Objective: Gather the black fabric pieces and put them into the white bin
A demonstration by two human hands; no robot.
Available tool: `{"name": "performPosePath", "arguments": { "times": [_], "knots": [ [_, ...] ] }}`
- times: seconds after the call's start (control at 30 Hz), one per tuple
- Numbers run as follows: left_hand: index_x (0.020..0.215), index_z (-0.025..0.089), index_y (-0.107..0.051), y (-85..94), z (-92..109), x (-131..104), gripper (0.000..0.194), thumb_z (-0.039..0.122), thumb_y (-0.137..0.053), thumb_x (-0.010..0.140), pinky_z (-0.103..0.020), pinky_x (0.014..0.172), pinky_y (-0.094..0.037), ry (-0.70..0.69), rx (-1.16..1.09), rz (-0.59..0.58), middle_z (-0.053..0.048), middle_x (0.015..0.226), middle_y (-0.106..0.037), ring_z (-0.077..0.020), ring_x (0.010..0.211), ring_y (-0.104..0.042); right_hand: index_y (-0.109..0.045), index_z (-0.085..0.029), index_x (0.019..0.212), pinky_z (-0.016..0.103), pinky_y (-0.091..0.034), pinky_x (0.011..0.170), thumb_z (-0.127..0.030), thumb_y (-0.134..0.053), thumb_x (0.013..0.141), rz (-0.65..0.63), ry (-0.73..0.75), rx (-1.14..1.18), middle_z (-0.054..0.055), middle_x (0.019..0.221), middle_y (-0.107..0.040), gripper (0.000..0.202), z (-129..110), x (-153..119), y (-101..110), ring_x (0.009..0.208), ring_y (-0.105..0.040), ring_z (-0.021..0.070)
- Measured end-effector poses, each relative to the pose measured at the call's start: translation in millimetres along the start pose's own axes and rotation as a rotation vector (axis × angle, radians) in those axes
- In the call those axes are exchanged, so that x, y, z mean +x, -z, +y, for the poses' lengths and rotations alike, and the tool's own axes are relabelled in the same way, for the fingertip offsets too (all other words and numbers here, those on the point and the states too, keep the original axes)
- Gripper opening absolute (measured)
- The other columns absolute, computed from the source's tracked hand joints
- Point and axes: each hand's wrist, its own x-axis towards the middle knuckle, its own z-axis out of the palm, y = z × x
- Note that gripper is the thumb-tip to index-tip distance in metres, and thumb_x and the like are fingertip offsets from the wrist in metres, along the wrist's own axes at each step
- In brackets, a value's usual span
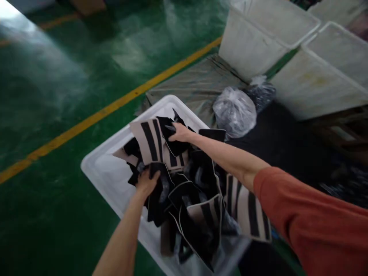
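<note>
— Fingers of your right hand [179, 133] pinch a black piece against the striped mat piece [152, 142]?

— Yes; your left hand [147, 183] clamps black trim below it, steadying the heap. That mat stands tilted at frame centre in the white bin [107, 174], stripes and long axis running toward the upper left.

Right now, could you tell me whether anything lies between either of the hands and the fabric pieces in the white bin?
Nothing visible does. The left hand already grips a black piece in the white bin, and the right hand rests on the striped piece at the top of the pile.
</note>
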Motion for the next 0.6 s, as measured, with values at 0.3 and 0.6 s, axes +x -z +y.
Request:
{"name": "performPosePath", "arguments": {
  "times": [0.3, 0.6],
  "knots": [
    [0.127, 0.013, -0.061, 51.1, 63, -122, 0.056, 0.052, -0.036, 0.096, -0.052, 0.119, -0.036, -0.272, -0.122, 0.453, -0.019, 0.141, -0.055, -0.0329, 0.139, -0.046, -0.059, -0.011, 0.127, 0.049, -0.039, 0.113, -0.031, -0.065, 0.080, 0.526, -0.306, -0.204, 0.014, 0.128, -0.060, 0.052, 95, -243, 115, 0.124, -0.053, 0.0304],
    [0.128, 0.016, -0.060, -43.1, 140, -239, 0.041, 0.032, -0.057, 0.091, -0.041, 0.096, -0.046, -0.265, 0.191, -0.241, -0.014, 0.114, -0.073, -0.0292, 0.110, -0.067, -0.049, -0.014, 0.131, 0.057, -0.029, 0.117, -0.030, -0.070, 0.067, 0.599, -0.608, -0.160, 0.021, 0.148, -0.043, 0.069, 148, -378, -16, 0.140, -0.035, 0.0385]
  ]
}}
